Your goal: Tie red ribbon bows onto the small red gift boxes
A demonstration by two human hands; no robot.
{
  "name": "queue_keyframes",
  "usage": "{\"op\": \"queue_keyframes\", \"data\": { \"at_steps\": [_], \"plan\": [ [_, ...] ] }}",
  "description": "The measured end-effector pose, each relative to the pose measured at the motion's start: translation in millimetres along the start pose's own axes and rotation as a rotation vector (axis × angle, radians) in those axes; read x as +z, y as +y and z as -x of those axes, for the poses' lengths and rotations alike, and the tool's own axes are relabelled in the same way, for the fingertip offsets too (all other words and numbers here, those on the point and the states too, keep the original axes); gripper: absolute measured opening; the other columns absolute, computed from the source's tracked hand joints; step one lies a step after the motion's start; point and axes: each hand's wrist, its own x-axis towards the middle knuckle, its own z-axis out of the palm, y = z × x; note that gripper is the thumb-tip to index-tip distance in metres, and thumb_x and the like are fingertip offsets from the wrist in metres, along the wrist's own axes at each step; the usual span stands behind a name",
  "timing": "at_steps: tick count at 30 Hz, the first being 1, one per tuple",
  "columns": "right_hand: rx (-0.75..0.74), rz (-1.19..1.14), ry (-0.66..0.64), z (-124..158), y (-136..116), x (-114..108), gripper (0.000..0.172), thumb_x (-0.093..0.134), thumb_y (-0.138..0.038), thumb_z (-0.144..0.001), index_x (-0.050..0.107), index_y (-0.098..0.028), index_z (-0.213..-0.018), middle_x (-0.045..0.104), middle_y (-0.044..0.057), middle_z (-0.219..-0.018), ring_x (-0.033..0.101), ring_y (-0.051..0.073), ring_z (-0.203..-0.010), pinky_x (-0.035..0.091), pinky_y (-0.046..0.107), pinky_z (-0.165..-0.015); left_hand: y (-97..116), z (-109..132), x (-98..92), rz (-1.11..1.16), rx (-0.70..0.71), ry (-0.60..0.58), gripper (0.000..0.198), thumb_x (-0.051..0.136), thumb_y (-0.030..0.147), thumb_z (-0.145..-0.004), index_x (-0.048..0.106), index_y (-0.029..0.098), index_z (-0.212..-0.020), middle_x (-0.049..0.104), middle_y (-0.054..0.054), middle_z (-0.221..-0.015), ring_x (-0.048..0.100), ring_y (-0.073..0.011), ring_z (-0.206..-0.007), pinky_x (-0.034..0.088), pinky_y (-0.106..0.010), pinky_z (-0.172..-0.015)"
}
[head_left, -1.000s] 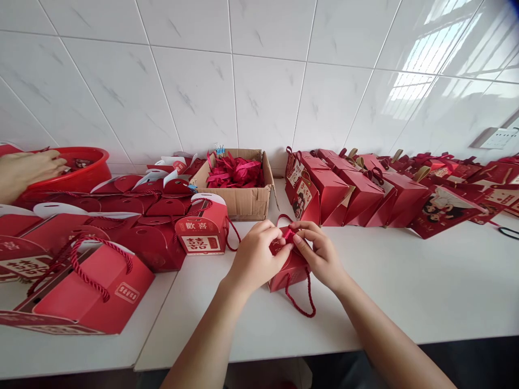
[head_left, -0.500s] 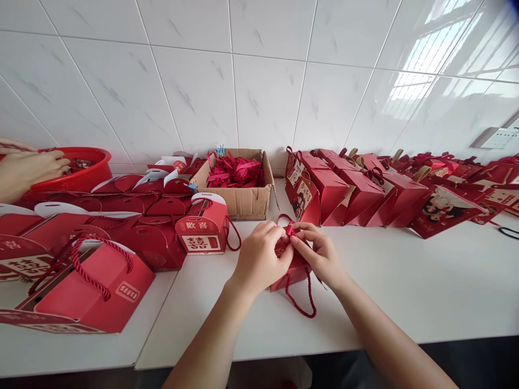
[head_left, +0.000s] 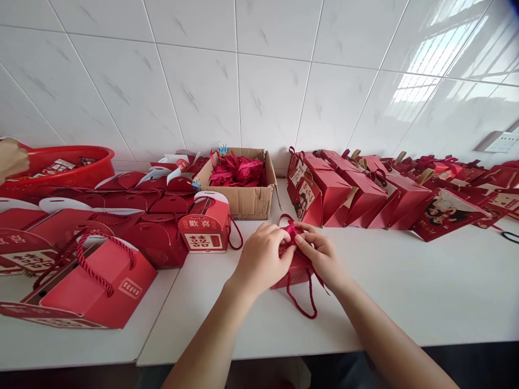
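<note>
A small red gift box (head_left: 295, 277) with twisted cord handles stands on the white table between my hands. On top of it is a shiny crimson ribbon (head_left: 291, 230), looped in a bow shape. My left hand (head_left: 265, 254) pinches the ribbon from the left, thumb and forefinger closed on it. From the other side my right hand (head_left: 318, 251) grips the ribbon too, its fingertips meeting the left ones. A ribbon tail hangs down at the box's right side. The cord handle (head_left: 302, 308) droops onto the table towards me. My fingers partly hide the knot.
A cardboard box (head_left: 243, 202) of crimson ribbons stands at the back. Red corded gift boxes (head_left: 205, 224) crowd the left side, and taller red boxes (head_left: 334, 189) line the right. A co-worker's hand (head_left: 12, 158) is over a red basin (head_left: 91, 170) at far left.
The ribbon loop between my fingers looks wider and more spread. My hands have stayed nearly in place. The co-worker's hand has moved left, uncovering packets in the basin.
</note>
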Motion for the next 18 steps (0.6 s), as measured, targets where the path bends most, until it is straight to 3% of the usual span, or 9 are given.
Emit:
{"op": "queue_keyframes", "data": {
  "at_steps": [4,8,12,18],
  "plan": [
    [0.01,-0.024,-0.016,0,-2,0,0.033,0.057,-0.049,-0.086,0.071,-0.022,-0.073,0.058,0.009,-0.124,0.038,0.025,-0.131,0.033,0.038,-0.104,2,0,0.1,0.032,-0.033,0.003,0.009,0.053,0.022,-0.083,0.056,0.018,-0.075,0.061,-0.005,-0.08,0.054,-0.0211,-0.084,0.045,-0.033,-0.071],
    [0.015,-0.038,-0.034,1,-5,1,0.033,0.056,-0.048,-0.087,0.071,-0.022,-0.072,0.054,0.008,-0.13,0.032,0.025,-0.136,0.032,0.038,-0.105,-1,-1,-2.9,0.211,-0.129,-0.042,0.009,0.057,0.026,-0.08,0.057,0.018,-0.074,0.061,-0.003,-0.079,0.056,-0.0186,-0.082,0.046,-0.031,-0.073],
    [0.032,-0.054,-0.037,2,-6,1,0.033,0.057,-0.048,-0.086,0.07,-0.021,-0.071,0.048,0.008,-0.138,0.035,0.027,-0.134,0.033,0.04,-0.103,-7,-2,-7.8,0.356,-0.184,-0.111,0.009,0.055,0.027,-0.081,0.058,0.019,-0.078,0.062,-0.001,-0.081,0.056,-0.0142,-0.074,0.045,-0.027,-0.069],
    [0.037,-0.058,-0.05,3,-7,1,0.033,0.056,-0.047,-0.086,0.068,-0.02,-0.07,0.047,0.008,-0.138,0.041,0.028,-0.13,0.036,0.041,-0.101,-10,-2,-12.5,0.369,-0.198,-0.163,0.011,0.051,0.026,-0.083,0.056,0.02,-0.076,0.061,0.001,-0.081,0.055,-0.0134,-0.074,0.042,-0.026,-0.067]
  ]
}}
